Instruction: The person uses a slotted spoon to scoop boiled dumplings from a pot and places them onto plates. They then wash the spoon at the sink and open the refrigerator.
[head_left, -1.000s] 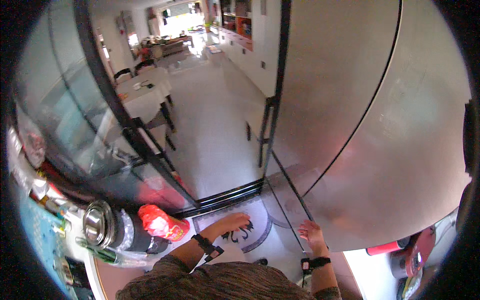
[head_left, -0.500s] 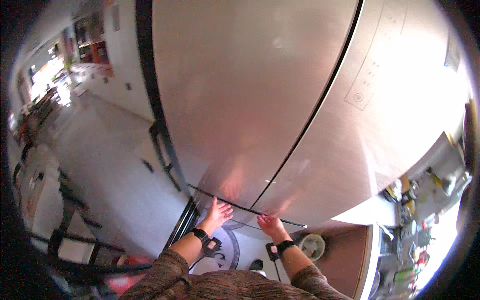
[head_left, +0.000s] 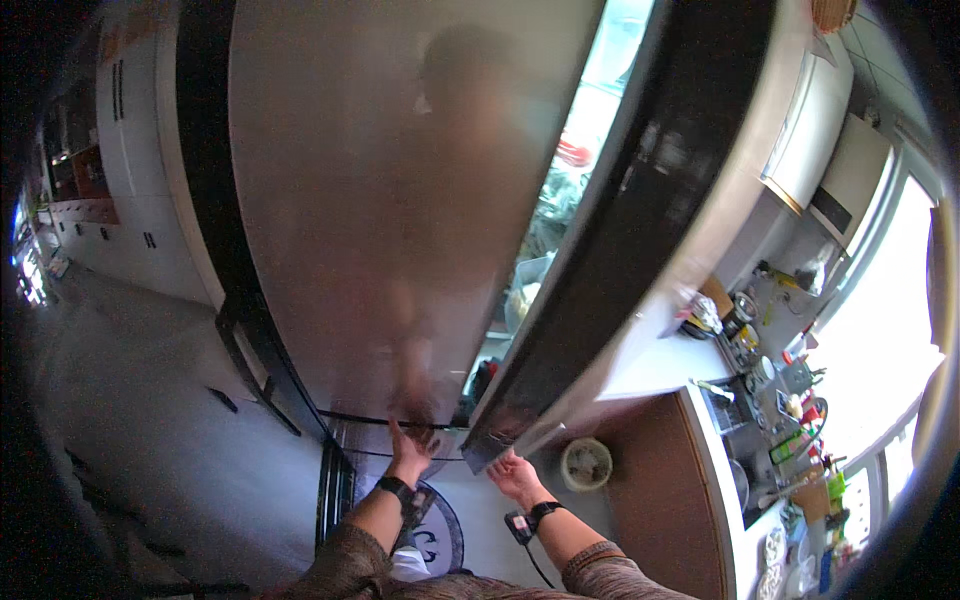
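A tall refrigerator stands before me, its glossy left door (head_left: pixel 370 200) closed and its right door (head_left: pixel 640 220) swung partly out, dark inner edge showing. Through the gap, the lit inside shows shelves with clear bags (head_left: pixel 562 195), something red and a pale container (head_left: pixel 528 292). At the bottom corner of the right door, my right hand (head_left: pixel 515 477) has its fingers curled against the edge. My left hand (head_left: pixel 408 455) is by the lower edge of the left door, fingers spread and holding nothing; whether it touches the door I cannot tell. Both wrists wear black bands with small devices.
A round pale bin (head_left: pixel 586 465) stands on the floor beside a brown cabinet side (head_left: pixel 650 490). On the right, a counter (head_left: pixel 665 370) carries jars, bottles and kitchenware below a bright window. A round mat (head_left: pixel 440 535) lies near my feet. White cabinets (head_left: pixel 140 170) line the left.
The right refrigerator door has swung from closed to partly open, baring the lit inside. My right hand has moved slightly left and down with its lower corner. The left door stays closed.
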